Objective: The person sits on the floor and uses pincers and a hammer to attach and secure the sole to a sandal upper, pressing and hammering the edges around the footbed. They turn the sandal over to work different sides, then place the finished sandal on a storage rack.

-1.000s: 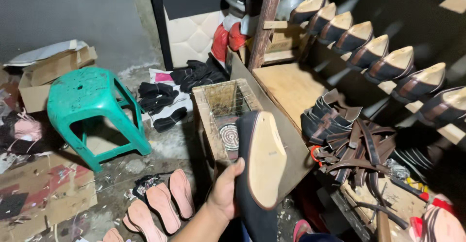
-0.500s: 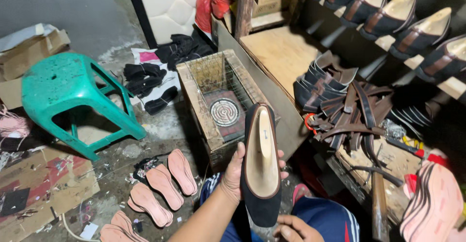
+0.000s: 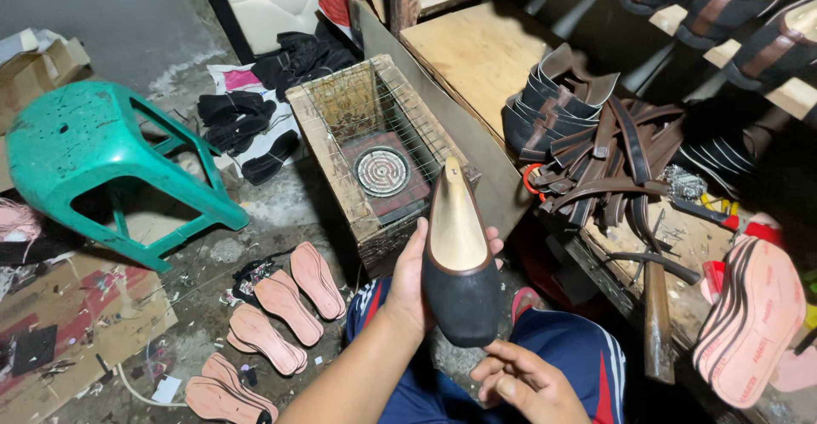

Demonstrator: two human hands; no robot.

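My left hand (image 3: pixel 414 277) grips a black flat shoe (image 3: pixel 458 267) on its last, toe pointing down toward me and the tan insole side facing up. The shoe hangs above my lap in blue trousers. My right hand (image 3: pixel 521 379) is just below the toe, fingers loosely curled and apart, holding nothing. Behind the shoe stands a wooden box (image 3: pixel 328 147) with wire mesh sides and a round coil heater (image 3: pixel 382 170) inside.
A green plastic stool (image 3: pixel 100 160) lies tipped at the left. Several pink soles (image 3: pixel 281 309) lie on the dirty floor. Black uppers and straps (image 3: pixel 596 147) pile on the wooden bench at right, a hammer (image 3: pixel 656 318) near its edge, more shoes on a rack above.
The shoe has come down and closer to my lap, held by my left hand. My right hand has risen into view under its toe. The view tilted downward.
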